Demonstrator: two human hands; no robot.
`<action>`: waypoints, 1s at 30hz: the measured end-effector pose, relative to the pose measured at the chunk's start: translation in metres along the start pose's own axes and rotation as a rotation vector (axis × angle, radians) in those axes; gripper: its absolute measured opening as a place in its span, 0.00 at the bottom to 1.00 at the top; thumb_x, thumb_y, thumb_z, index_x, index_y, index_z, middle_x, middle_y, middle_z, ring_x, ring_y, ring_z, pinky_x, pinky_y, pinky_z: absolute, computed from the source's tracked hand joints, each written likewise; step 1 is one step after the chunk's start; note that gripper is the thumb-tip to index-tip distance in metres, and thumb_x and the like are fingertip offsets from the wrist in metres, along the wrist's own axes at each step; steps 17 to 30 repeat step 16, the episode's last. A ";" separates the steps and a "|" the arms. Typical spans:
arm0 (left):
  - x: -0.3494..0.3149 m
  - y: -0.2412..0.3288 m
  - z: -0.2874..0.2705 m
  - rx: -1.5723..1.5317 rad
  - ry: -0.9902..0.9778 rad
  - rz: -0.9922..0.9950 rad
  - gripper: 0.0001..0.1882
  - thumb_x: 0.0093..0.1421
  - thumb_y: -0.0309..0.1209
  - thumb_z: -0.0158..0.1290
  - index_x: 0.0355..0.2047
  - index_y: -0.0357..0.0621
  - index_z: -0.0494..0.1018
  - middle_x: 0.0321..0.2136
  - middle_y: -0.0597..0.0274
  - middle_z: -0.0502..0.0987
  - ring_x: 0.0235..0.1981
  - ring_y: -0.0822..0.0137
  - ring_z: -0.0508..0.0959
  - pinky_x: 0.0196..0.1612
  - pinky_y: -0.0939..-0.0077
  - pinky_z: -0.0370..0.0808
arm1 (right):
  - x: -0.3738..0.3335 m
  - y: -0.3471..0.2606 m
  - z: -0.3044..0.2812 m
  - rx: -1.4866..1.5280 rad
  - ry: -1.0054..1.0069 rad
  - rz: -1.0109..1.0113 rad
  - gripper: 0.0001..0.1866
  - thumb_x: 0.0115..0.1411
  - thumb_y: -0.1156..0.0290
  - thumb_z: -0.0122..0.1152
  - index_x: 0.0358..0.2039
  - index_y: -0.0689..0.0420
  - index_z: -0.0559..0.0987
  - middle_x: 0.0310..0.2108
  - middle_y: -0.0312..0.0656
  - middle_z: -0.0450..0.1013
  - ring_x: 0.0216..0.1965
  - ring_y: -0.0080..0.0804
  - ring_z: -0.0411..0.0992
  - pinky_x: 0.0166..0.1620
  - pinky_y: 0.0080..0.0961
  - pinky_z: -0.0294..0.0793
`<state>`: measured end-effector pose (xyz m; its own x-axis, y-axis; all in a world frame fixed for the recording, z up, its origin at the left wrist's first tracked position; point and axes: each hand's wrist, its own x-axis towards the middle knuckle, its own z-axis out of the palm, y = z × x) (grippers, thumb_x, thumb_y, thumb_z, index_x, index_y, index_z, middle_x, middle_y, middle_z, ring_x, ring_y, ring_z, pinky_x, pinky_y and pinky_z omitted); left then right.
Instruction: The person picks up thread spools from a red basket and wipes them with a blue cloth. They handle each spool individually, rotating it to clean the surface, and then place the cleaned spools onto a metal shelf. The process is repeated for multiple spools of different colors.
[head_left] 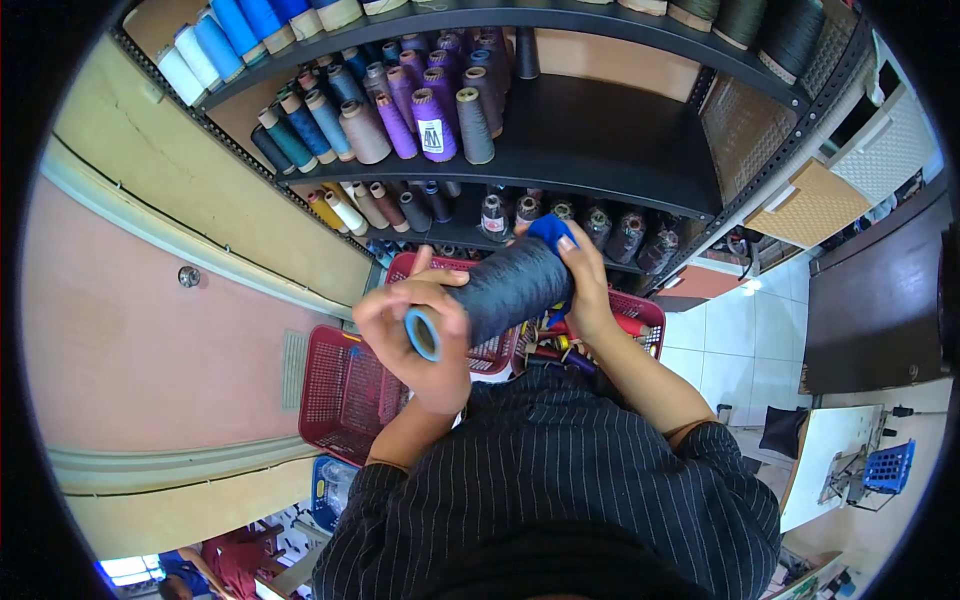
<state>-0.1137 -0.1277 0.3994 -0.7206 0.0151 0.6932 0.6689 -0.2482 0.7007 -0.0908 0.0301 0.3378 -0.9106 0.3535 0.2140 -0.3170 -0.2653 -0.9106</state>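
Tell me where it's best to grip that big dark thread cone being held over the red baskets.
Judging by its pose, grip the dark thread cone at its two ends. It lies nearly level, blue core openings facing outward, so each hand comes in from its own side: the left hand cups the near rim, the right hand the far end. That likely spares the wound thread.

Left hand (420, 335): fingers curled closed around the near end of its grip. Right hand (585, 285): fingers wrapped over the far end. Both forearms raised, elbows bent.
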 end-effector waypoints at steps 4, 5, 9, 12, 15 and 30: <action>-0.007 -0.016 -0.018 -0.156 -0.169 0.000 0.10 0.59 0.25 0.44 0.39 0.47 0.56 0.17 0.68 0.69 0.28 0.65 0.76 0.60 0.48 0.56 | 0.004 -0.024 -0.003 -0.815 0.048 -0.424 0.21 0.64 0.60 0.44 0.42 0.66 0.75 0.42 0.52 0.75 0.46 0.41 0.74 0.53 0.34 0.68; -0.012 -0.016 -0.023 -0.131 -0.194 0.009 0.07 0.60 0.28 0.42 0.38 0.47 0.57 0.14 0.68 0.69 0.27 0.64 0.77 0.60 0.49 0.57 | 0.001 -0.027 0.001 -0.738 -0.065 -0.437 0.19 0.64 0.61 0.45 0.42 0.65 0.76 0.42 0.52 0.75 0.46 0.45 0.73 0.52 0.36 0.69; -0.019 -0.002 -0.016 -0.308 -0.235 0.062 0.19 0.64 0.45 0.33 0.26 0.47 0.67 0.11 0.64 0.73 0.24 0.61 0.79 0.59 0.57 0.50 | -0.018 -0.037 0.032 -0.714 -0.405 -0.622 0.16 0.63 0.65 0.46 0.40 0.62 0.78 0.39 0.51 0.76 0.45 0.49 0.73 0.51 0.43 0.69; -0.023 0.000 -0.014 -0.356 -0.216 0.168 0.24 0.61 0.50 0.33 0.20 0.48 0.68 0.10 0.64 0.73 0.23 0.61 0.79 0.58 0.58 0.49 | -0.017 -0.024 0.021 -0.693 -0.394 -0.617 0.18 0.64 0.63 0.42 0.39 0.62 0.78 0.39 0.50 0.76 0.45 0.48 0.74 0.51 0.41 0.69; -0.022 -0.006 -0.017 -0.388 -0.186 0.247 0.26 0.59 0.51 0.34 0.17 0.47 0.68 0.09 0.65 0.72 0.20 0.60 0.78 0.57 0.57 0.49 | -0.008 -0.004 0.001 -0.734 -0.274 -0.460 0.24 0.67 0.60 0.34 0.40 0.64 0.78 0.40 0.48 0.77 0.44 0.46 0.75 0.51 0.37 0.69; -0.019 -0.006 -0.019 -0.385 -0.215 0.287 0.27 0.59 0.52 0.32 0.16 0.46 0.68 0.08 0.66 0.72 0.19 0.59 0.78 0.57 0.55 0.50 | -0.007 0.001 -0.009 -0.503 -0.278 -0.113 0.29 0.68 0.55 0.30 0.42 0.65 0.77 0.43 0.46 0.77 0.45 0.41 0.75 0.53 0.38 0.68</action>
